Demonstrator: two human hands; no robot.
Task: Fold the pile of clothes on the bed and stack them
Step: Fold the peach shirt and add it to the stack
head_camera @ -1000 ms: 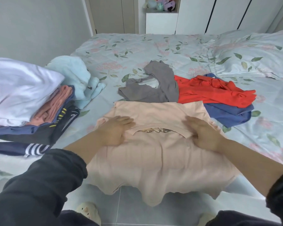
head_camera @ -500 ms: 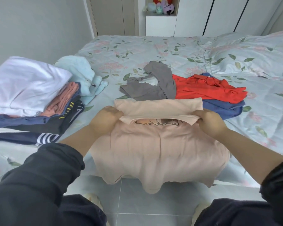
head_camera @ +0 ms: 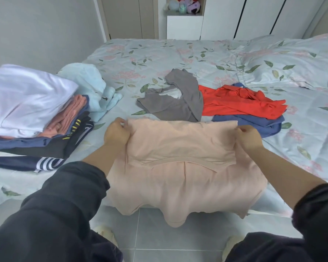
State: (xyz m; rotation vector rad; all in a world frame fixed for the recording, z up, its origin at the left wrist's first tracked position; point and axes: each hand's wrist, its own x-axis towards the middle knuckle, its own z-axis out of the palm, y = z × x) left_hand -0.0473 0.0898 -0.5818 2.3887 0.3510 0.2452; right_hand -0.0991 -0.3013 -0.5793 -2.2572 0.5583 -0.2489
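Approx halfway: L hand (head_camera: pixel 116 134) and R hand (head_camera: pixel 249 138) each pinch a folded-edge corner of pink shirt (head_camera: pixel 178 167), mid-fold, just right of stack (head_camera: pixel 27 110); grey top (head_camera: pixel 174 103), red shirt (head_camera: pixel 235 103), blue garment (head_camera: pixel 254 123) lie further right, unfolded.

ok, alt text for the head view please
The left hand and right hand pinch the far corners of a peach shirt spread over the near edge of the bed. A folded stack sits at left; a grey garment, red garment and blue garment lie unfolded beyond the shirt.
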